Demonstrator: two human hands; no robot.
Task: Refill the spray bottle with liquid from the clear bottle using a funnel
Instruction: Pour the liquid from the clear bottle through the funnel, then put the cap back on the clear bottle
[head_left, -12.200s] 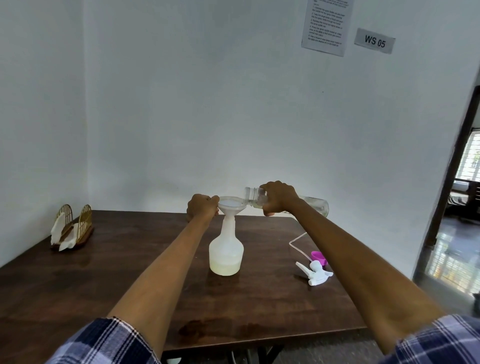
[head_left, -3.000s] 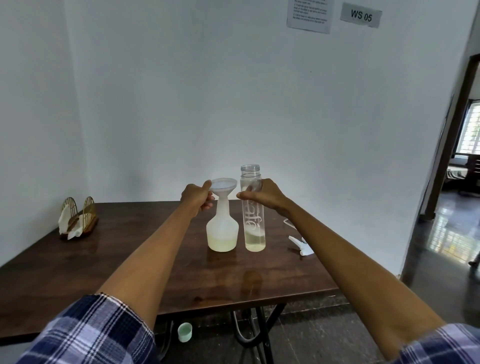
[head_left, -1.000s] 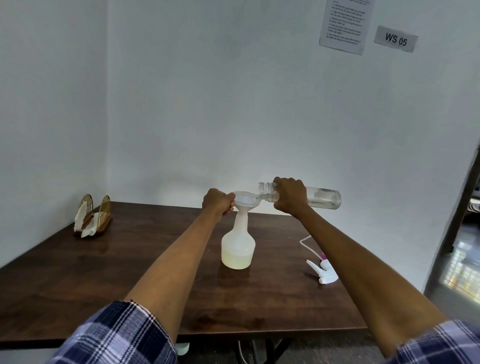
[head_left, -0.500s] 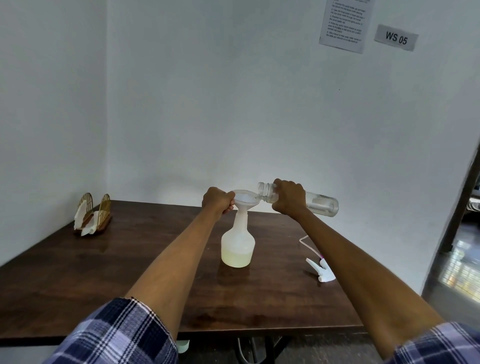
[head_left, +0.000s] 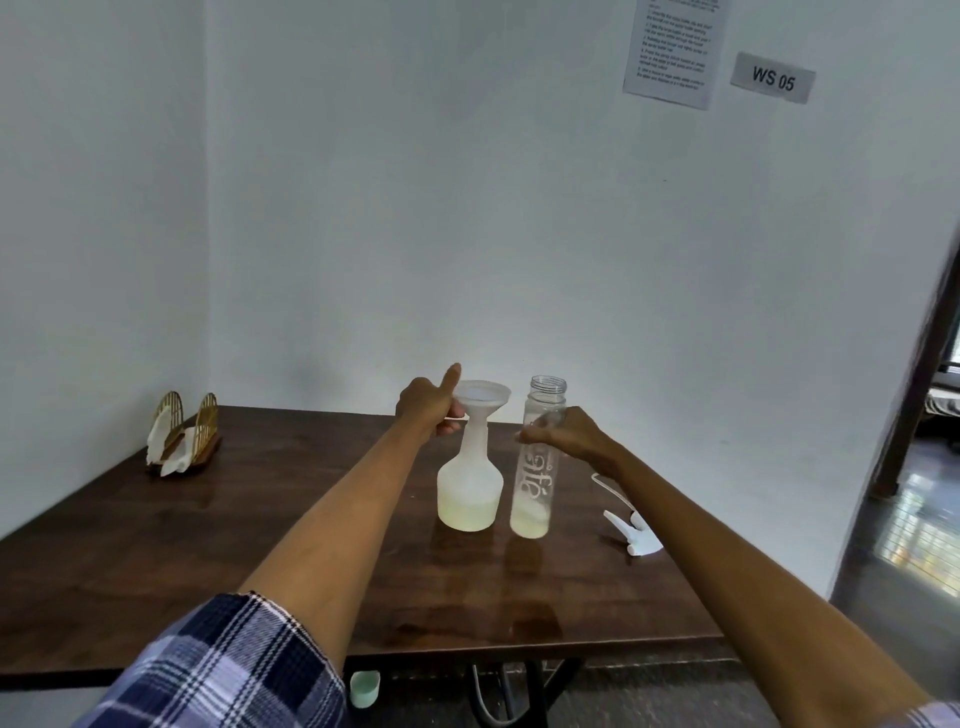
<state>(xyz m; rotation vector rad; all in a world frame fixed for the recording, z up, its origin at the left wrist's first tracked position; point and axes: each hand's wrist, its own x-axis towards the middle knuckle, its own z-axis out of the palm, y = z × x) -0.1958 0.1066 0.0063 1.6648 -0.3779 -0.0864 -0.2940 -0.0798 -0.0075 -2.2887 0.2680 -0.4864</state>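
Translucent white, one spray bottle (head_left: 470, 488) stood on the wooden table (head_left: 156, 561) with pale liquid in its base and one funnel (head_left: 482, 397) seated in its neck. Just right of it, one clear bottle (head_left: 537, 467) stood upright and uncapped, a little liquid at its bottom. The left hand (head_left: 428, 405) pinched the funnel's rim; the right hand (head_left: 569, 434) gripped the clear bottle's upper part. Further right of the spray bottle lay one white spray head (head_left: 636, 535); far left, one napkin holder (head_left: 182, 441).

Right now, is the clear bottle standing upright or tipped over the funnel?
Upright. The clear bottle stands on the table beside the spray bottle, open mouth up, right hand around it.
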